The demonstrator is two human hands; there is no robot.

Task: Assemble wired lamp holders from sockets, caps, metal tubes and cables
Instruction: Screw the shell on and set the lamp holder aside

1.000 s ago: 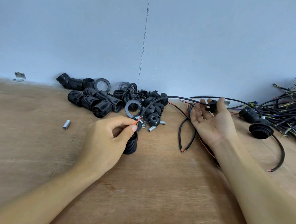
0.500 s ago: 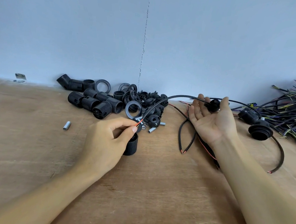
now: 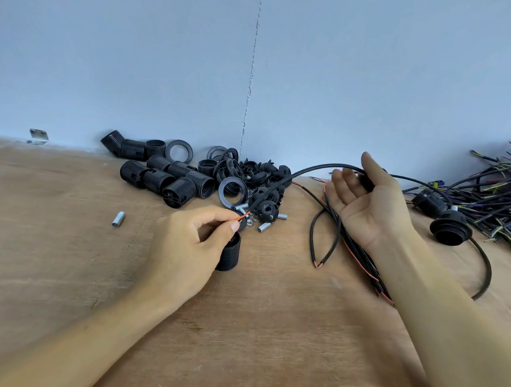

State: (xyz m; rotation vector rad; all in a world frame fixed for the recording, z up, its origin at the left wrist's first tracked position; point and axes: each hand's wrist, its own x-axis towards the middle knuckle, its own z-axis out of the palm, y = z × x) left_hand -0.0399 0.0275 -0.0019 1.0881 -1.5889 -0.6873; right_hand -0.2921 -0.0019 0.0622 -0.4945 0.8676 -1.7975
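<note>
My left hand [image 3: 187, 243] pinches the red wire end of a black cable [image 3: 306, 170] between thumb and forefinger. The same hand grips a black threaded socket [image 3: 231, 255] standing upright on the wooden table [image 3: 53, 267]. From there the cable arches up and right to my right hand [image 3: 371, 213], which lies palm up. A black cap [image 3: 369, 182] threaded on the cable sits between its thumb and forefinger, mostly hidden by the thumb.
Black sockets [image 3: 168, 178], rings [image 3: 232, 189] and caps are heaped by the wall. Short metal tubes lie at the heap's front [image 3: 263, 227], and one tube [image 3: 118, 219] lies apart on the left. Loose cables [image 3: 325, 231] lie under my right forearm. An assembled holder [image 3: 450, 230] and a cable tangle [image 3: 503, 198] are on the right.
My right hand has moved left and slightly up along the cable with the cap. The left hand keeps its pinch on the red wire and its grip on the socket.
</note>
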